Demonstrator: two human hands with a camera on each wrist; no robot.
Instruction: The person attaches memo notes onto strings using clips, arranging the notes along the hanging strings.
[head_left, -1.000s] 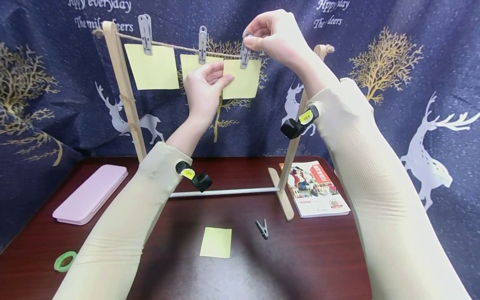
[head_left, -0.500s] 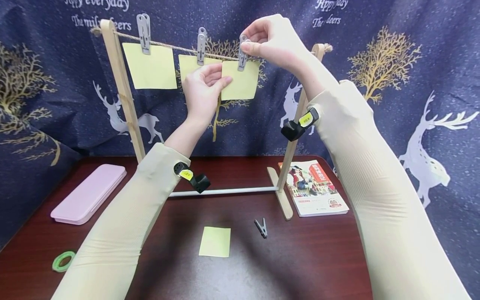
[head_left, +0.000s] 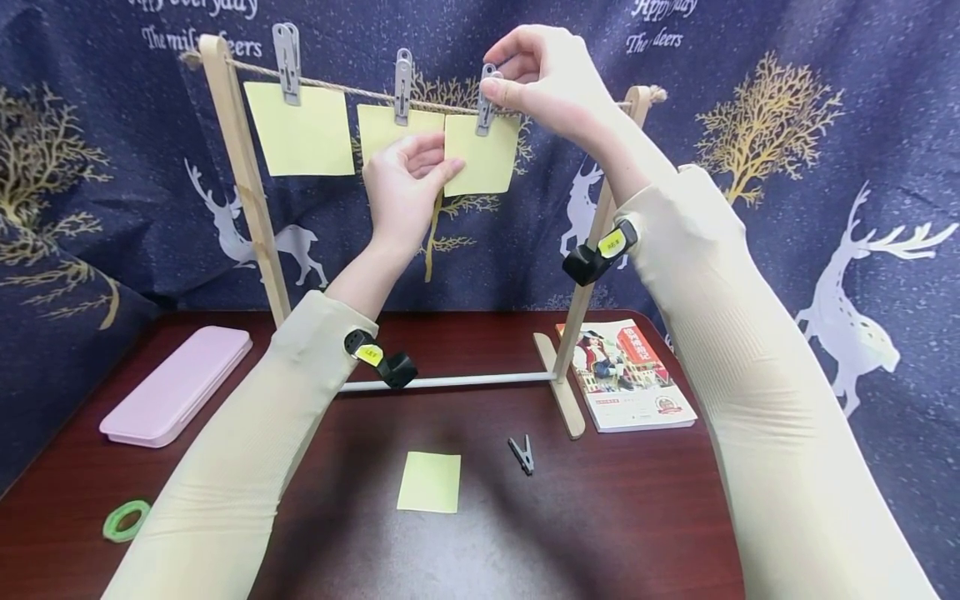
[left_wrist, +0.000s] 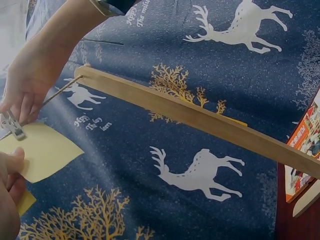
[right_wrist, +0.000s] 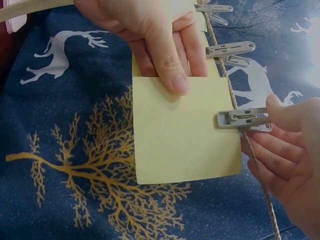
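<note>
A yellow sticky note [head_left: 483,158] hangs at the rope [head_left: 352,87], its left edge pinched between thumb and fingers of my left hand [head_left: 405,187]. My right hand [head_left: 551,83] pinches the handle end of a grey clothespin [head_left: 486,104], whose jaws sit over the note's top edge at the rope. In the right wrist view the clothespin [right_wrist: 242,119] crosses both rope and note [right_wrist: 185,135]. To the left, two more yellow notes [head_left: 303,133] hang from grey clothespins [head_left: 287,62]; the middle one is partly behind my left hand.
A wooden stand [head_left: 247,183] carries the rope. On the table [head_left: 480,550] lie a loose yellow note [head_left: 429,483], a grey clothespin [head_left: 522,455], a green tape roll [head_left: 126,521], a pink case [head_left: 176,387] and a book [head_left: 633,375]. A patterned blue cloth [head_left: 465,250] hangs behind.
The clothespin and held note dip slightly, then rise a little toward the rope. Both hands keep their holds, and the view shifts slightly.
</note>
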